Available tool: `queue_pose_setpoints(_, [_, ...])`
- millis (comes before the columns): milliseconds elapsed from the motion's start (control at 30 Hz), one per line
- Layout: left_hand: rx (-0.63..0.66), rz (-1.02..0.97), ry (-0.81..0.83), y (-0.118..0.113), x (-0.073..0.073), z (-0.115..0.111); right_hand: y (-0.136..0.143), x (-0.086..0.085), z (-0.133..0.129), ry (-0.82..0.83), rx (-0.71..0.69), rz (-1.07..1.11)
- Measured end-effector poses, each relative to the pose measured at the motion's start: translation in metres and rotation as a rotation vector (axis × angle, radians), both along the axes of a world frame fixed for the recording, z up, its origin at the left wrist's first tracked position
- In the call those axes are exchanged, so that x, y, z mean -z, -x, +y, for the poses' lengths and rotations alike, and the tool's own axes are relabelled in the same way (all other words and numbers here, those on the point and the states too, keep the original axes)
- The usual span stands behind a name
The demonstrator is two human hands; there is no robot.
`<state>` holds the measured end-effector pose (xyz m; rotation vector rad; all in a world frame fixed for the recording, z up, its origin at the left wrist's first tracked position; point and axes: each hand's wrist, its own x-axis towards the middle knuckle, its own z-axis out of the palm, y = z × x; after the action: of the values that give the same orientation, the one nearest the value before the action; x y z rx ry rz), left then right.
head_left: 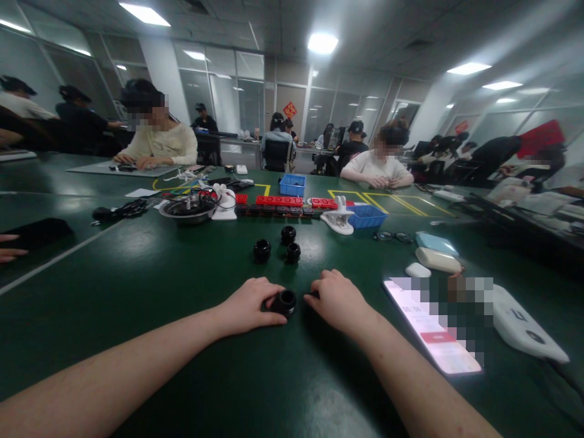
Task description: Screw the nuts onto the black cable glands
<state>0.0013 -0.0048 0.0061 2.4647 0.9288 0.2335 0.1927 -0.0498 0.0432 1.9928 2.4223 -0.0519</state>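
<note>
My left hand (250, 304) grips a short black threaded fitting (283, 303) between thumb and fingers, low on the green table. Its round opening faces up. To the right of it, my right hand (340, 299) rests with fingers curled and thumb drawn in. A small dark bit shows at those fingertips, but I cannot make it out. Beyond my hands stand three more black fittings: one on the left (261, 250), one at the back (288, 235) and one on the right (293, 252). They look like cable glands with ribbed rims.
On the right lie a lit phone (433, 325), a white device (524, 322), a cream case (438, 260) and glasses (392, 236). Farther back are a metal bowl (171, 213), red strips (280, 201), a white clip (338, 218) and blue bins (368, 216). People sit across the table.
</note>
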Motion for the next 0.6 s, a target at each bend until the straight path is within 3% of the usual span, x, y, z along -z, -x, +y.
queue_pose_setpoints(267, [0.0,0.002,-0.014,0.001,0.0,0.0,-0.002,-0.012,-0.009,0.092,-0.026,0.002])
queue_pose_setpoints(600, [-0.005,0.009,-0.011,0.0,0.001,0.0,0.004,0.001,-0.007,0.144,0.017,0.062])
